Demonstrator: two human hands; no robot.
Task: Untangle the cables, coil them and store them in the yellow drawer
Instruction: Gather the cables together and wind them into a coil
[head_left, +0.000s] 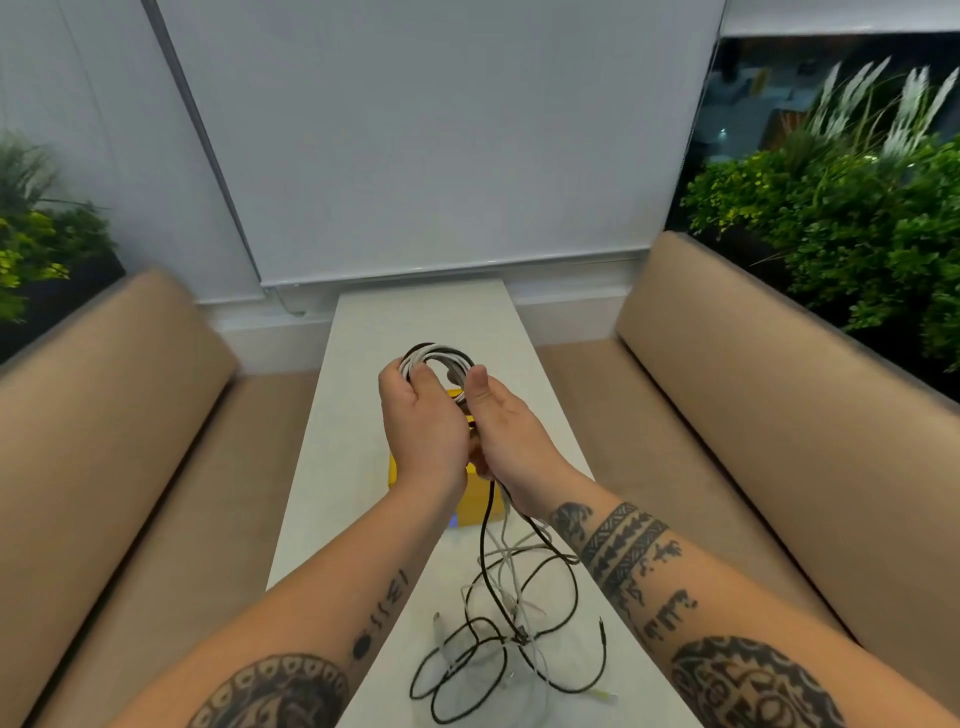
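The left hand (423, 421) is raised over the white table (415, 317), its fingers curled round a coil (437, 357) of white and dark cable, gripping it at the near side of the loop; the right hand (501, 428) is pressed close against the left, palm turned inward and thumb straight up against the right side of the coil; its fingers are hidden behind the left hand, so I cannot tell whether they grip anything; strands run down from between the two hands, past the right wrist, to the loose cables (511, 631), a tangle of dark and white loops lying on the near end of the table; the yellow drawer (475, 493) stands on the table right under the hands, mostly covered by them; beige sofas (104, 415) flank the table on both sides.
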